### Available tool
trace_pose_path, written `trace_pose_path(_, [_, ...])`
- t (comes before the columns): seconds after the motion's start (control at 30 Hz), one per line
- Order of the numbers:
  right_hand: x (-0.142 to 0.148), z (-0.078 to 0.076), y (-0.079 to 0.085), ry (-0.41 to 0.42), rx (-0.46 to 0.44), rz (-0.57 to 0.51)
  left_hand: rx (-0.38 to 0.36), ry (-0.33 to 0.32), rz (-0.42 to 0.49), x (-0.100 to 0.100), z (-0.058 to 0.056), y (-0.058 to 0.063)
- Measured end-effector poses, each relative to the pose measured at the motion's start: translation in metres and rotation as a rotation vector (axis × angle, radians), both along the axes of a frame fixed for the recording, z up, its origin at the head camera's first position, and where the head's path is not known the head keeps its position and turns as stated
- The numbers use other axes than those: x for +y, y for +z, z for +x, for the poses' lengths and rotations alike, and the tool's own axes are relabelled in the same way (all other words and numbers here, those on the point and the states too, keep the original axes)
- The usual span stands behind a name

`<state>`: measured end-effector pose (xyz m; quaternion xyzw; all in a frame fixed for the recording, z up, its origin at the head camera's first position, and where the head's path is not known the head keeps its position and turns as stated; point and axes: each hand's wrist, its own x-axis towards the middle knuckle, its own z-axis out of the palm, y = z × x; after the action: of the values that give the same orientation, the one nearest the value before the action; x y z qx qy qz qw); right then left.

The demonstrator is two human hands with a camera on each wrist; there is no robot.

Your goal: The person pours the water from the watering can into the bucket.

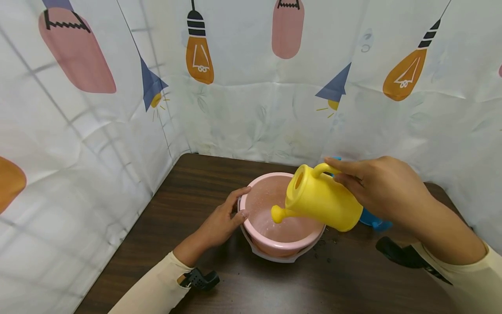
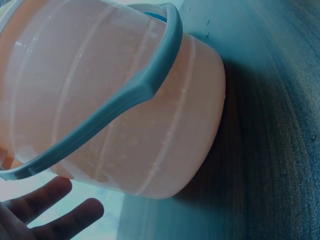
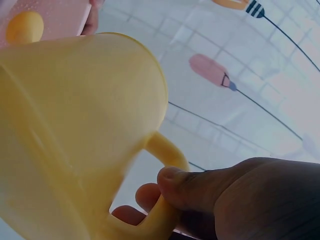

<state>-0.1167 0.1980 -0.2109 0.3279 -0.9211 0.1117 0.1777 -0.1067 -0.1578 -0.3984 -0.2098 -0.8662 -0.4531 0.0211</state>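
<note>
A pink bucket (image 1: pixel 284 244) with a pale handle (image 2: pixel 120 102) stands on the dark wooden table. My left hand (image 1: pixel 223 222) holds its left rim, thumb and forefinger over the edge; two other fingers (image 2: pixel 67 220) extend outside the wall. My right hand (image 1: pixel 376 185) grips the handle of a yellow watering can (image 1: pixel 325 203), with the thumb pressed on the handle (image 3: pixel 167 150) and fingers curled round it. Tilted to the left, the can hangs over the bucket's right side, its round spout head (image 1: pixel 278 213) above the inside. Small droplets dot the bucket's inner wall.
Behind the watering can and right hand, a blue object (image 1: pixel 376 220) is partly hidden on the table (image 1: pixel 188 187). Small dark specks (image 1: pixel 328 260) lie right of the bucket. A white curtain (image 1: pixel 243 117) printed with lamps and bulbs hangs behind and to the left.
</note>
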Motion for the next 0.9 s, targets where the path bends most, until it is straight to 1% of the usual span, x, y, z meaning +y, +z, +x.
trace_pose_path(0.2, [-0.005, 0.000, 0.007, -0.021, -0.042, 0.051, 0.009, -0.004, 0.003, 0.000, 0.000, 0.000])
trace_pose_path(0.6, [-0.017, -0.002, 0.016, 0.002, -0.048, 0.097, 0.027, -0.009, 0.015, -0.001, 0.000, -0.001])
trace_pose_path(0.77, [-0.020, -0.003, 0.018, 0.017, -0.024, 0.126, 0.037, -0.007, 0.014, -0.001, 0.000, -0.001])
trace_pose_path(0.9, [-0.022, -0.004, 0.018, 0.039, 0.018, 0.141, 0.042, -0.005, 0.008, -0.001, 0.000, -0.001])
